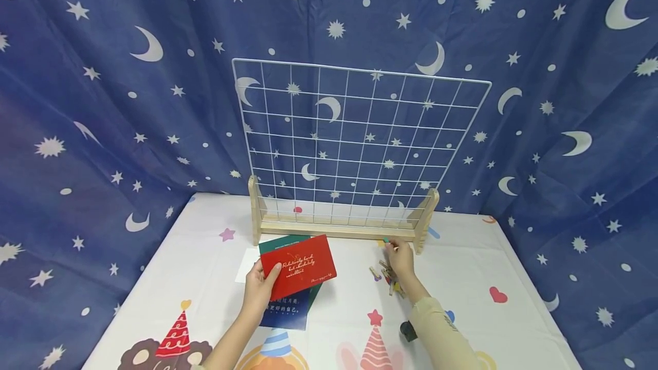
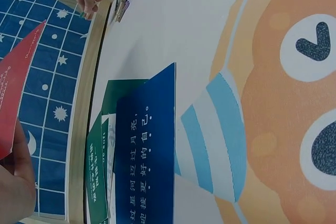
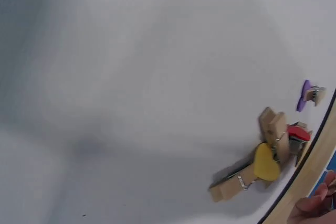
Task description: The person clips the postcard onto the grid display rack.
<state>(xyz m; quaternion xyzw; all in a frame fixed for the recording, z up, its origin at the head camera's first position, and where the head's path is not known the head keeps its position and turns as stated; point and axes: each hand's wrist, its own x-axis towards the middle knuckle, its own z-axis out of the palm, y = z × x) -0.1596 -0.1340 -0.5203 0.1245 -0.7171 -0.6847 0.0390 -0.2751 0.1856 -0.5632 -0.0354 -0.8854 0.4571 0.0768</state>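
On the table, in front of the grid stand:
Red card [image 1: 299,266]: lifted off the table and tilted, gold script facing up; its left end is gripped by the left hand [image 1: 259,288], thumb on top, fingers underneath. In the left wrist view the card [image 2: 16,90] shows edge-on at the left border above the palm.
Cards under it: a dark blue card [image 2: 149,156] with white characters lies flat on the table; a green card [image 2: 97,169] sits partly beneath it, and a white card [image 1: 247,264] shows at the left.
Right hand [image 1: 400,258]: near the right foot of the stand, fingertips pinched narrow on a small clip [image 1: 386,240] with a green spot; details too small to read.
Clip pile [image 1: 388,280]: small wooden clothespins lying loose just beside the right hand; the right wrist view shows one with a yellow heart [image 3: 266,163], one red [image 3: 299,132], and a purple one [image 3: 310,94] set apart.
Stand: white wire grid [image 1: 360,141] upright in a wooden base [image 1: 336,227], at the far edge of the table.
Table cover [image 1: 462,324]: white, printed with party hats, hearts and stars.
Backdrop [image 1: 103,101]: blue cloth with moons and stars.
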